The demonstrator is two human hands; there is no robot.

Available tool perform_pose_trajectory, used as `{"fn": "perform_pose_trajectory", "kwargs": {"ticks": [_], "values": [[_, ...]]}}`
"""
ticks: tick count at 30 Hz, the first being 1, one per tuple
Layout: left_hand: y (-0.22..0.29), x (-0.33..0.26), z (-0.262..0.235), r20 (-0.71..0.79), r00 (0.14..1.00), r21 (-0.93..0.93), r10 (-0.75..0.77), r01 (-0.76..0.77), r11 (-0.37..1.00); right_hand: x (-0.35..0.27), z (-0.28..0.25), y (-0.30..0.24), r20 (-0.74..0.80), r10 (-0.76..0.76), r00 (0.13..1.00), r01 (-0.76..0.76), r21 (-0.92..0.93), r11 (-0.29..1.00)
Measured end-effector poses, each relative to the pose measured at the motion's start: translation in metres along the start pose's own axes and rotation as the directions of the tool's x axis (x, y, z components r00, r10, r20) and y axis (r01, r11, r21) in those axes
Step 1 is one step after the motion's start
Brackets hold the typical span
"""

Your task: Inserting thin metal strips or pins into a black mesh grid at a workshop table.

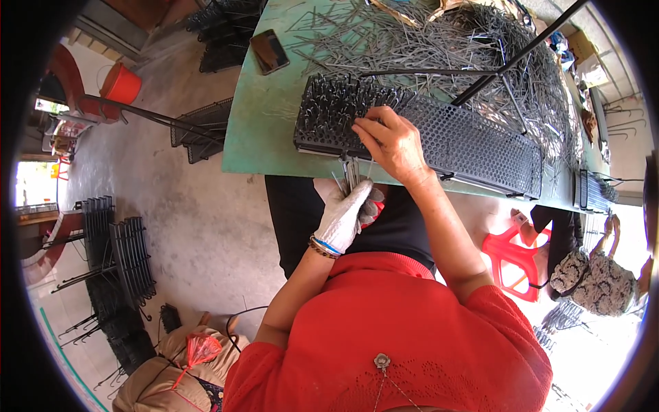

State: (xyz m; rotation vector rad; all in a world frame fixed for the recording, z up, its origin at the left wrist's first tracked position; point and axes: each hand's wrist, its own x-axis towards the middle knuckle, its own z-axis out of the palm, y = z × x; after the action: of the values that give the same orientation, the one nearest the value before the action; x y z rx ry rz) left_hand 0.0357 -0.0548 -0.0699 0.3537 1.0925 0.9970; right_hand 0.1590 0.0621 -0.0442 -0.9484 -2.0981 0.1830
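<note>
A long black perforated metal rack (473,141) lies along the near edge of the green table (257,130). Thin bent metal wires (329,110) stand upright, close together, in the holes of its left part; the right part has bare holes. Wearing a white glove, my left hand (343,214) is closed round a small bundle of metal wires (352,172) just below the table edge. My bare right hand (395,143) is over the rack where the wires end, fingertips pinched together. What is between those fingertips is too small to make out.
Behind the rack spreads a big heap of loose wires (439,41), crossed by a black metal rod (515,62). A phone (270,52) lies at the table's left. Black racks (130,261) stand on the left floor, and a red plastic stool (515,257) is at right, near another person (597,281).
</note>
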Motion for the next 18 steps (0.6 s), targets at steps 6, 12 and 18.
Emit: {"fn": "perform_pose_trajectory", "kwargs": {"ticks": [6,12,18], "values": [[0.000,-0.001,0.000,0.007,1.000,-0.004,-0.014,0.014,1.000,0.000,-0.001,-0.004,-0.077,0.133,0.988,-0.126,0.089,0.988],[0.001,-0.003,0.005,0.017,0.994,-0.056,0.105,-0.104,0.993,-0.002,-0.026,-0.010,0.184,0.491,0.851,-0.523,0.234,0.819],[0.011,0.000,0.020,0.057,0.993,-0.033,0.108,-0.106,0.994,-0.008,-0.033,-0.004,0.377,0.585,0.718,-0.685,0.531,0.499]]}}
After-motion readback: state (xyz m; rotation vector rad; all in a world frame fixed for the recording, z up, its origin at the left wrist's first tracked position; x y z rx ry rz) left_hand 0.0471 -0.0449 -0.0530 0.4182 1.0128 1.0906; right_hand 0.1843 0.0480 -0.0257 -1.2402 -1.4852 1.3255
